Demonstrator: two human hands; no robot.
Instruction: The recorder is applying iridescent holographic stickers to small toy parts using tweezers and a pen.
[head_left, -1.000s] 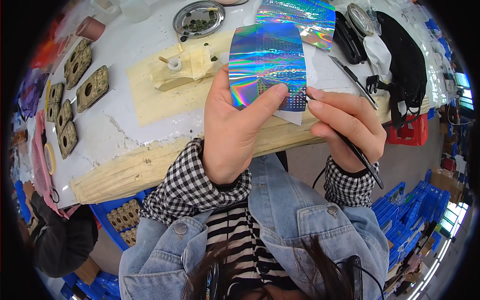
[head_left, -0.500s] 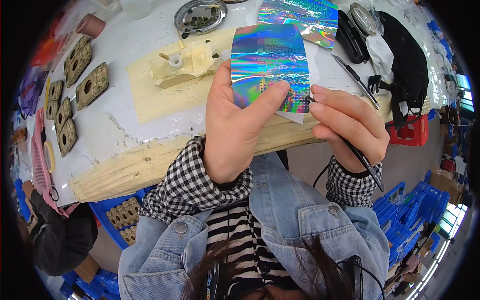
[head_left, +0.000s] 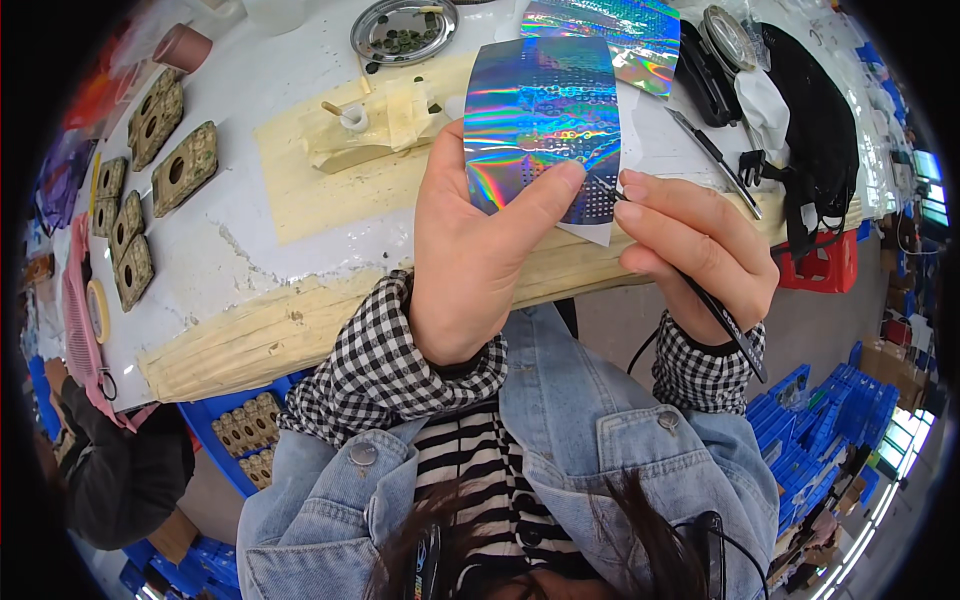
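I'm gripping a shiny rainbow sheet (head_left: 540, 110) in my left hand (head_left: 465, 260) and a slim black tool (head_left: 722, 315) in my right hand (head_left: 705, 245).
Left fingers are pinching the sheet's lower part, thumb lying on the side facing me; right fingers are clasping the tool, its tip pointing at the sheet's lower right, can't tell if touching. Sheet's hanging over the worktop (head_left: 225, 195) near its front edge, second shiny sheet (head_left: 650, 45) lying behind.
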